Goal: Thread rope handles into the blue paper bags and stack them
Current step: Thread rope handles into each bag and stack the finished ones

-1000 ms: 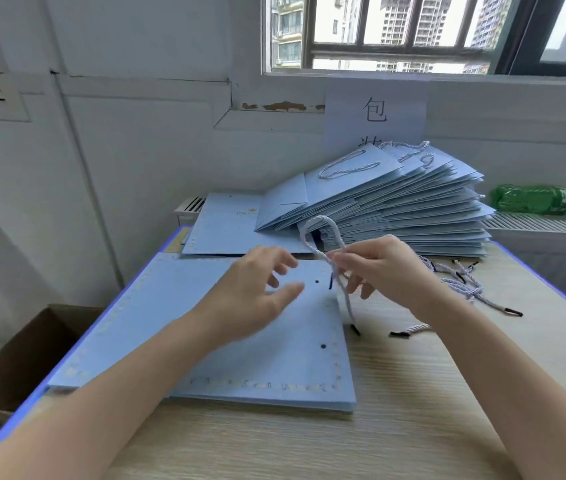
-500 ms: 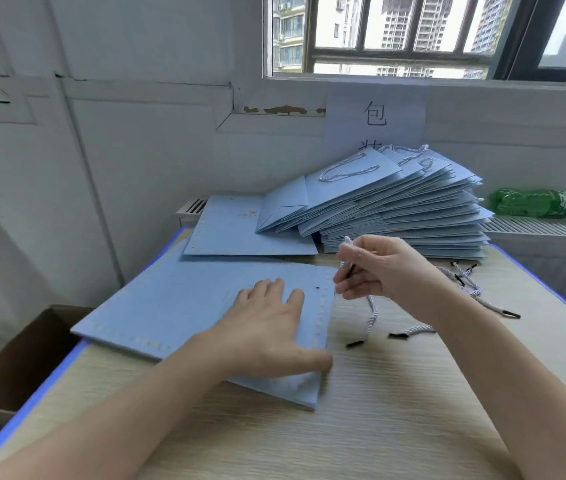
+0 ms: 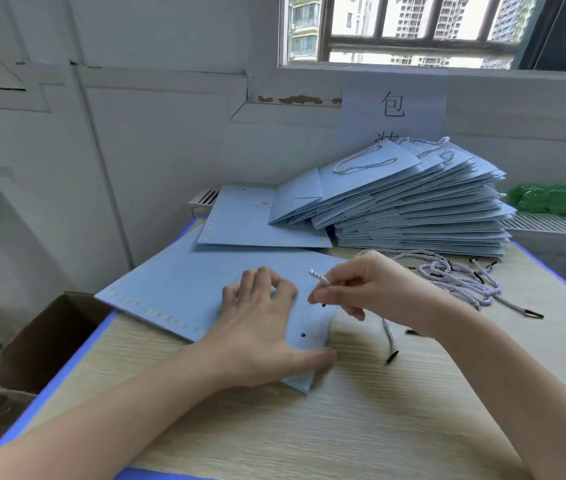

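Pale-blue flat paper bag [image 3: 184,292], gold-dotted border, lying askew near the left edge of the light wood-grain table [image 3: 361,427]; two punched holes near its right end, the nearer hole [image 3: 303,335] visible. Left hand [image 3: 260,327], fingers spread and mostly straight, pressing the bag flat. Right hand [image 3: 368,289] pinching a white twisted rope handle [image 3: 319,278] just above the bag's right end, one black-tipped end dangling towards the table. Step in hand, by judgement: feeding a tip into a hole; keep the bag pinned and hold the rope close to its tip. Loose spare ropes [image 3: 461,278] lie toward the right edge; finished stack of handled blue bags [image 3: 413,209] at the far edge.
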Tool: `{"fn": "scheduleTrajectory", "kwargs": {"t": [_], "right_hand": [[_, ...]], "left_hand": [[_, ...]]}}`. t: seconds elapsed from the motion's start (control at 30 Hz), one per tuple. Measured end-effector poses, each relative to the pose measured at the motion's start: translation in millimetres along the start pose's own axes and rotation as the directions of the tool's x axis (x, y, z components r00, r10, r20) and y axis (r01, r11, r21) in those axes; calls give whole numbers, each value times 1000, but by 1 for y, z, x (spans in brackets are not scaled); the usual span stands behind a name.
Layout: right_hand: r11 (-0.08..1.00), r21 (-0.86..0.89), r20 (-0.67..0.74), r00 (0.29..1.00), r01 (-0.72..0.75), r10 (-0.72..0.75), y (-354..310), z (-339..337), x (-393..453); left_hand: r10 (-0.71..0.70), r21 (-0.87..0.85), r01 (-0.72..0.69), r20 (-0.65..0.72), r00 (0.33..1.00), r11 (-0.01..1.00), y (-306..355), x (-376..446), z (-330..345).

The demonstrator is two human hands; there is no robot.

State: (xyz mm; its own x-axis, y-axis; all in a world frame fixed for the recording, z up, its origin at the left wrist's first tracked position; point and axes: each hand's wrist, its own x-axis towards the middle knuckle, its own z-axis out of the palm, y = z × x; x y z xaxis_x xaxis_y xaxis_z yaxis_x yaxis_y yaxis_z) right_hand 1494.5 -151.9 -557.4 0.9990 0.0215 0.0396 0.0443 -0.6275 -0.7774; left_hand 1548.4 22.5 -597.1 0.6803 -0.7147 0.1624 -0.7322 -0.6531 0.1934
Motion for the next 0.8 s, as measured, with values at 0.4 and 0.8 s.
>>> {"fn": "scheduleTrajectory", "kwargs": {"t": [0.4,0.8], "right_hand": [[924,-355,122,987,142,-105,-4,18,1],[902,-372,160,972,220,-171,-9,21,-1]], "left_hand": [[-13,-41,14,27,1000,999,-4,6,0],[-7,-78,9,26,1000,997,-5,7,-1]]}}
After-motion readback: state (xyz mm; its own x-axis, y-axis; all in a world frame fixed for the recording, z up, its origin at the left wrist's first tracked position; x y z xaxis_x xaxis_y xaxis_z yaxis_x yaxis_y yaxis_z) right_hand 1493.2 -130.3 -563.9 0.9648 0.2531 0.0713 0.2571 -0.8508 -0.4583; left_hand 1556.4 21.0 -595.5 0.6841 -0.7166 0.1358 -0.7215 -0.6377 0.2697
